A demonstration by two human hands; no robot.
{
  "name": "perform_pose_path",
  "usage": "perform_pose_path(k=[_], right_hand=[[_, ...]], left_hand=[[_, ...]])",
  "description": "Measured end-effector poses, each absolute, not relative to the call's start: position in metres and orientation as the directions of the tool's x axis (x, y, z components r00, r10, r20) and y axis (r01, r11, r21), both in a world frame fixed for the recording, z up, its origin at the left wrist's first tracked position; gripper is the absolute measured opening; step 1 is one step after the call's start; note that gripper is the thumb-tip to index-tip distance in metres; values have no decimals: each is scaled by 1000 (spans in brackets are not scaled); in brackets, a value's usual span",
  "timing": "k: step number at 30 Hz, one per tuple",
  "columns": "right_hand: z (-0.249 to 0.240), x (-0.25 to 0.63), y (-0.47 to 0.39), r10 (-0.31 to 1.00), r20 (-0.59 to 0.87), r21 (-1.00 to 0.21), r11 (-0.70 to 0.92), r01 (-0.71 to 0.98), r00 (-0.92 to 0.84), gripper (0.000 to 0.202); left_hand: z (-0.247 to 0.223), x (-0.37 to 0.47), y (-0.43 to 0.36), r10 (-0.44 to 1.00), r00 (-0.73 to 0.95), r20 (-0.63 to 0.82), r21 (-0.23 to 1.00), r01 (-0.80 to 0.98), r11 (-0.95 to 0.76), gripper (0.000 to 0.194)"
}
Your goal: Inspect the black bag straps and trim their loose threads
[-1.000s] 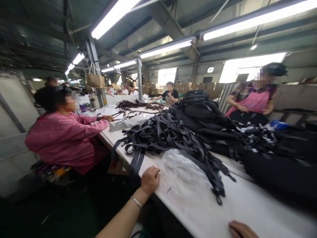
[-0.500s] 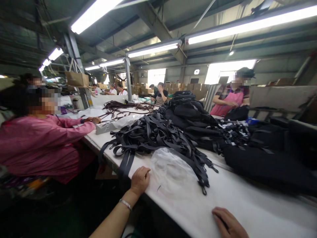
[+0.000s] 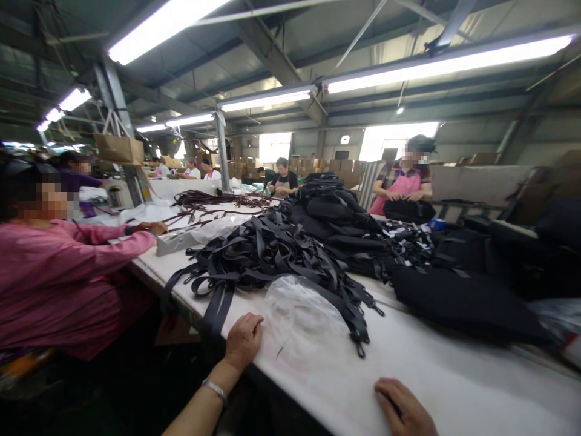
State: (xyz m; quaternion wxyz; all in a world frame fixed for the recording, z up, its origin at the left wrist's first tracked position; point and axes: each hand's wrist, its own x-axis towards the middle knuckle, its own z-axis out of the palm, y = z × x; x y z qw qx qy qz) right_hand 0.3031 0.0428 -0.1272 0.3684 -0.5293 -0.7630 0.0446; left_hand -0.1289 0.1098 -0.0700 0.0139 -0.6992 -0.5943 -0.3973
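Note:
My left hand (image 3: 244,340) rests at the near edge of the white table (image 3: 327,381), its fingers curled in with nothing seen in them. A thin, crumpled clear plastic bag (image 3: 302,315) lies just to its right. Further right, my right hand (image 3: 403,409) lies on the tabletop, loosely bent, thumb apart from the fingers, holding nothing. Beyond the bag is a tangled heap of black webbing straps (image 3: 267,248); some end in black snap hooks (image 3: 361,348), and a few hang over the table edge left of my left hand.
Black bags (image 3: 458,300) lie at the right and pile up (image 3: 327,203) behind the straps. Dark brown cords (image 3: 204,198) lie farther back. A person in pink (image 3: 68,254) sits at the left; another in a pink apron (image 3: 402,184) handles a black bag across the table.
The view has turned slightly right, so everything sits further left. My hands keep their places on the table. The person at the back has lowered a hand from the face.

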Motion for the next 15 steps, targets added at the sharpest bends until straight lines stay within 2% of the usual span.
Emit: perform_pose_path(k=[4, 8, 11, 15], right_hand=[[-119, 296, 39, 861, 504, -572, 393, 720, -70, 35], [-90, 300, 35, 912, 386, -766, 234, 599, 138, 36], [-31, 306, 24, 884, 365, -855, 196, 480, 291, 41], [83, 306, -5, 730, 547, -828, 399, 395, 410, 32]], left_hand=[[-62, -128, 112, 839, -50, 542, 548, 778, -307, 22], [-31, -137, 121, 868, -121, 482, 694, 657, -294, 23], [26, -147, 117, 867, -200, 455, 783, 554, -283, 38], [129, -157, 91, 802, -319, 505, 850, 348, -397, 45]])
